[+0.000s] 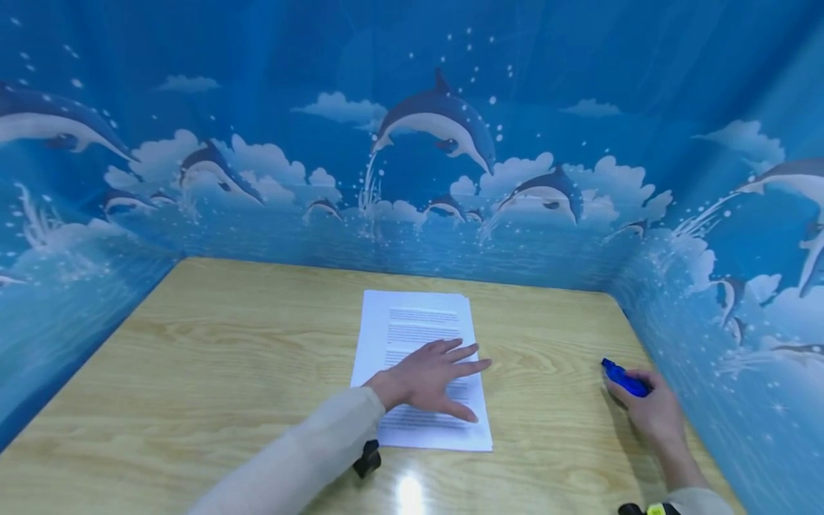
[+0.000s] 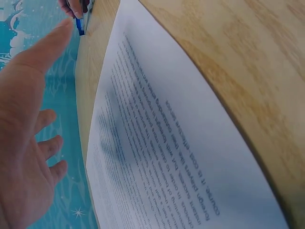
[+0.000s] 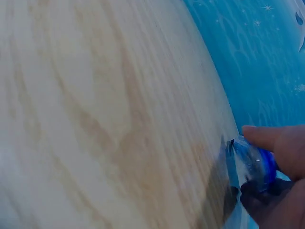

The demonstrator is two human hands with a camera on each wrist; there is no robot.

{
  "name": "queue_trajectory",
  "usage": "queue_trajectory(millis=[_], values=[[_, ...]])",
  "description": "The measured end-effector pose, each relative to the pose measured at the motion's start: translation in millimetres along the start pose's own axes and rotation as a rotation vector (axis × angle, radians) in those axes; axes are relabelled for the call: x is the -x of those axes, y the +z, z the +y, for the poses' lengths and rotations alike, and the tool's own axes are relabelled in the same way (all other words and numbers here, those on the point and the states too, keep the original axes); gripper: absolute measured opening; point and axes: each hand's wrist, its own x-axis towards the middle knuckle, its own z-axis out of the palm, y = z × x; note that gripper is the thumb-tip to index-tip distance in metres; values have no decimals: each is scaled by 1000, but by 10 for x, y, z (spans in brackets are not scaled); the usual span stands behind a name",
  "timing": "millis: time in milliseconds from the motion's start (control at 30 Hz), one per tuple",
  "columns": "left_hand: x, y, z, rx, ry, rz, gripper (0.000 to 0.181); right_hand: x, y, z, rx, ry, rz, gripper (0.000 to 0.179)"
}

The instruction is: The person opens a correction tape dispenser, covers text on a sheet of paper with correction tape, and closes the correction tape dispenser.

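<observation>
A stack of printed paper sheets lies on the wooden table, its lines of text running across. My left hand is spread out over the page, fingers straight and apart, and hides part of the print. In the left wrist view the thumb stretches over beside the sheet. At the table's right side my right hand grips a blue correction tape, its narrow end pointing away to the left. The right wrist view shows its see-through blue body between thumb and fingers.
The light wooden table reaches back to a blue curtain printed with dolphins, which also runs along both sides. My right hand is close to the curtain on the right. Dark wrist bands sit on both arms.
</observation>
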Motion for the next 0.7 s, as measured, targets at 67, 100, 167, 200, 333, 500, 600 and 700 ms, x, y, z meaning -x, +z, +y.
queue_trajectory(millis=[67,100,167,200,333,500,600,700], values=[[-20,18,6,-12,6,7,85,-7,21,4,19,-10,2,70],[-29,27,7,-19,9,10,85,-6,32,3,24,-16,3,71],[-47,46,9,-25,16,13,85,1,54,2,38,-34,5,69],[-54,56,8,-28,18,13,85,5,64,2,46,-46,9,68],[-53,53,4,-32,15,4,86,0,98,-2,131,-98,12,54],[-17,7,-18,-25,-7,-10,88,-31,120,-20,214,-151,-18,53],[10,-3,-54,-9,-17,-7,89,-21,110,-50,215,-153,-37,59],[44,4,-112,-12,-32,12,89,21,119,-102,218,-145,-28,64]])
